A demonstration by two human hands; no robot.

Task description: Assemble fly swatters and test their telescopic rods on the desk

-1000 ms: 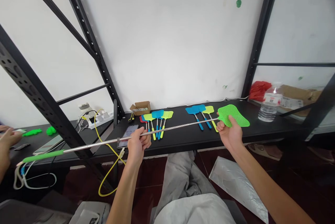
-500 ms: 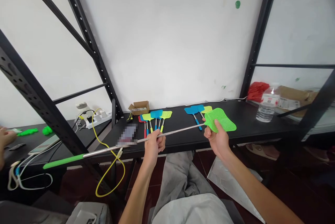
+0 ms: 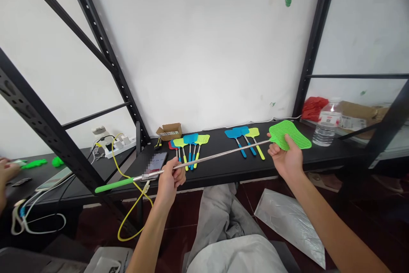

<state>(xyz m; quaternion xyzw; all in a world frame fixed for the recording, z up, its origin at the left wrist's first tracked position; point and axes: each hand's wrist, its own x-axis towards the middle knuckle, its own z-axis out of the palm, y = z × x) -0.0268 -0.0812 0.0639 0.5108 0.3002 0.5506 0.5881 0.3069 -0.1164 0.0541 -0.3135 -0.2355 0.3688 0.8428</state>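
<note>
A green fly swatter [image 3: 290, 133] with a long metal shaft stretches between my hands above the front of the black table. My right hand [image 3: 286, 158] is closed on its perforated head, the thumb lying over the mesh. Around the shaft, toward the green handle, wrap the fingers of my left hand [image 3: 172, 179]. Under the shaft, at left, several short fly swatters [image 3: 191, 138] in red, blue and yellow-green lie fanned out. A second group of blue and yellow-green fly swatters [image 3: 240, 132] lies just left of my right hand.
A phone [image 3: 157, 161] and a small open cardboard box [image 3: 169, 131] are left on the table [image 3: 217, 173]. A water bottle [image 3: 327, 123] stands right. A yellow cable [image 3: 123, 239] loops off the edge. Another person's hand [image 3: 8, 170] shows far left.
The swatter has moved right with my right hand, its handle end following. My left hand has shifted left along the shaft, nearer the handle. The second swatter group is less covered now.
</note>
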